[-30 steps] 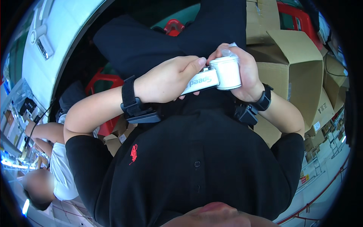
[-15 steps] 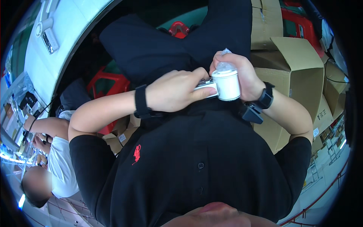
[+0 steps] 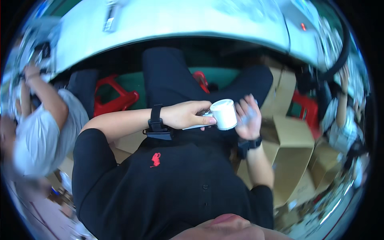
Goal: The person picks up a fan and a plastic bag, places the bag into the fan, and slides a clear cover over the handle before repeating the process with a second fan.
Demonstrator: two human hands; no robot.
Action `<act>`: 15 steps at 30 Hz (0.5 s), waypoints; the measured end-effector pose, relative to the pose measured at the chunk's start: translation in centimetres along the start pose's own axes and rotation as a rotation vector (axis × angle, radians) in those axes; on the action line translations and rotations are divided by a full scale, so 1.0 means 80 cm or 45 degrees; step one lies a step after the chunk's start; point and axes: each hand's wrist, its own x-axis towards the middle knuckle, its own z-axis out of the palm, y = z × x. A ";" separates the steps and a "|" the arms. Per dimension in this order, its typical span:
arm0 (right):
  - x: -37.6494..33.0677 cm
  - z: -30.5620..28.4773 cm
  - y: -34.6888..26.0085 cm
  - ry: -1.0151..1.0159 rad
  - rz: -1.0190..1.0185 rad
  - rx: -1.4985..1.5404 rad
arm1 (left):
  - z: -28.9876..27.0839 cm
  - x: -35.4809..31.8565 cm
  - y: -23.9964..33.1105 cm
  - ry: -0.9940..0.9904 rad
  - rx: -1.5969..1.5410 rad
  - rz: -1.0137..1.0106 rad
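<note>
My left hand (image 3: pixel 186 114) grips the flat handle of a white device with a round, drum-shaped head (image 3: pixel 225 115), in front of my torso and above my lap. Its fingers wrap round the handle, with the thumb along the near side. Just right of the head, my right hand (image 3: pixel 247 127) is raised with curled fingers, apart from the device. A crumpled piece of clear plastic film (image 3: pixel 250 115) shows at its palm, slightly blurred. Both wrists wear black bands with small dark boxes.
A white table (image 3: pixel 168 22) curves across the far side, bearing a small grey-white object (image 3: pixel 111 18). Open cardboard boxes (image 3: pixel 294 136) stand at my right. Red stools (image 3: pixel 114 96) are on the floor. Co-workers sit at left (image 3: pixel 48 128) and far right (image 3: pixel 340 120).
My right hand has come away from the device's head with the plastic film. My view has swung so that more of the table shows. The left hand keeps its hold on the handle.
</note>
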 end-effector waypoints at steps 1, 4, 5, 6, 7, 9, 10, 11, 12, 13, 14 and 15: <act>-0.004 0.003 -0.006 -0.034 -0.021 0.050 | -0.016 -0.008 0.009 0.166 -0.160 0.066; -0.012 -0.011 -0.018 -0.135 -0.049 0.048 | -0.079 -0.047 0.020 0.611 -0.437 0.327; -0.011 -0.017 -0.020 -0.160 -0.060 0.067 | -0.116 -0.070 0.016 0.757 -0.392 0.447; -0.006 -0.022 -0.020 -0.193 -0.025 0.057 | -0.151 -0.096 0.012 0.971 -0.222 0.473; -0.005 -0.026 -0.023 -0.162 -0.049 0.050 | -0.188 -0.120 0.008 1.161 -0.054 0.496; 0.000 -0.030 -0.029 -0.094 -0.105 0.047 | -0.262 -0.169 0.002 1.583 0.175 0.445; 0.004 -0.032 -0.034 -0.113 -0.100 0.047 | -0.307 -0.192 -0.009 1.762 0.323 0.407; 0.008 -0.034 -0.037 -0.108 -0.103 0.033 | -0.353 -0.213 -0.023 1.938 0.483 0.359; 0.013 -0.036 -0.036 -0.101 -0.101 0.022 | -0.399 -0.236 -0.037 2.038 0.641 0.170; 0.015 -0.038 -0.034 -0.086 -0.105 0.010 | -0.422 -0.247 -0.034 2.122 0.791 -0.027; 0.018 -0.039 -0.032 -0.096 -0.094 0.020 | -0.440 -0.257 -0.037 2.130 0.807 -0.033; 0.021 -0.040 -0.032 -0.106 -0.098 0.022 | -0.449 -0.254 -0.031 2.151 0.861 -0.310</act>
